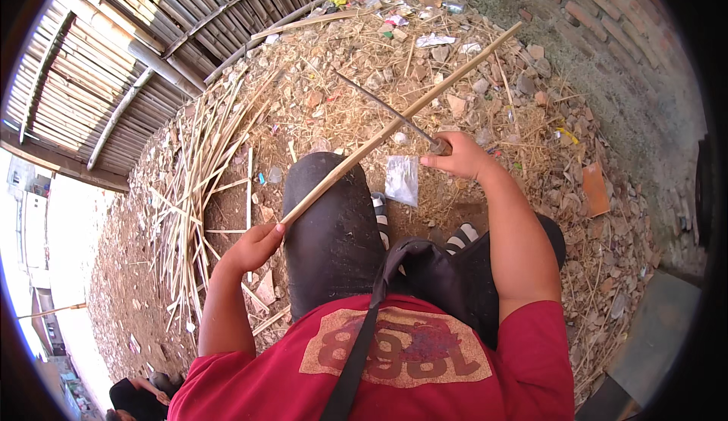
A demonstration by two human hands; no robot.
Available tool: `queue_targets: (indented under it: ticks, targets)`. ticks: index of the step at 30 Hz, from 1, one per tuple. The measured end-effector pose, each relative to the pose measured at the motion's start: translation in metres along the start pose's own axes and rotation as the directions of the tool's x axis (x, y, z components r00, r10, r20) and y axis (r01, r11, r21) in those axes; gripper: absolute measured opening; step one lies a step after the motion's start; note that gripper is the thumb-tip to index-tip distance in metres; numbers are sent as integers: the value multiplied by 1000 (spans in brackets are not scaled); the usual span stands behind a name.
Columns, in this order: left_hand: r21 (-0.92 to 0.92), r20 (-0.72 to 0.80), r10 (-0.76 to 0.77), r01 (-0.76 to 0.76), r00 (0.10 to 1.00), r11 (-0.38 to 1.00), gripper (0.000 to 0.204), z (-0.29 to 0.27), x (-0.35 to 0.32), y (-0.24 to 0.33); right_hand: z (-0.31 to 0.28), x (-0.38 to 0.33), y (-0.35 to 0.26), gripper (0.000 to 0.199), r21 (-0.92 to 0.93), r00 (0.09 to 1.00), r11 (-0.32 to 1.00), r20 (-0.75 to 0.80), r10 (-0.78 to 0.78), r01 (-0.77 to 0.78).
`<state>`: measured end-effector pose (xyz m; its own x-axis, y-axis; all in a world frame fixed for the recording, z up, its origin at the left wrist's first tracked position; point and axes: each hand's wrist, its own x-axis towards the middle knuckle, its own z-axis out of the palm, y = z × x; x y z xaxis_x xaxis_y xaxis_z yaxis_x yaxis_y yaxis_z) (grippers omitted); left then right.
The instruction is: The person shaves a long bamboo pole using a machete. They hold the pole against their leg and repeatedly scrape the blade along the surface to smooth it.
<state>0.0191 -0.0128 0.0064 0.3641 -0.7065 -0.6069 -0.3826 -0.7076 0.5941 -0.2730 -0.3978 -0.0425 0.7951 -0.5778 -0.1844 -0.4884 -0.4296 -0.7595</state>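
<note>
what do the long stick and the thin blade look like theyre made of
The long stick, its near end in the left hand, looks like split bamboo: pale tan, matte, straight-grained, like the strips piled nearby. The thin blade, held by the right hand, seems to be dull grey metal; its handle is hidden in the grip.

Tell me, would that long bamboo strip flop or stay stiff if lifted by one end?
The bamboo strip probably stays fairly stiff: the left hand holds one end and it runs straight. Being thin, it likely weighs little and may flex under the blade.
</note>
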Motion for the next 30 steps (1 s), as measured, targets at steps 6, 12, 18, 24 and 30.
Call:
queue_targets:
  ticks: [6, 12, 18, 24, 30]
  targets:
    - [13, -20, 18, -18, 1000, 1000, 62, 0, 1, -5, -1, -2, -10, 75, -119, 998, 992, -56, 38, -44]
    - [72, -53, 121, -117, 991, 990, 63, 4, -7, 3, 0, -5, -11, 59, -151, 992, 988, -126, -20, 1]
    - [84, -6, 88, -87, 996, 993, 61, -1, -14, 8, -6, -12, -24, 35, -256, 989, 966, -133, -60, 24]
    - [101, -57, 88, -82, 995, 992, 57, 2, -18, 9, -1, -18, -53, 27, -391, 990, 917, -80, -117, 77]
    - [229, -81, 156, -134, 984, 964, 56, 3, -15, 11, -22, -20, -35, 26, -249, 993, 965, -104, 59, -83]
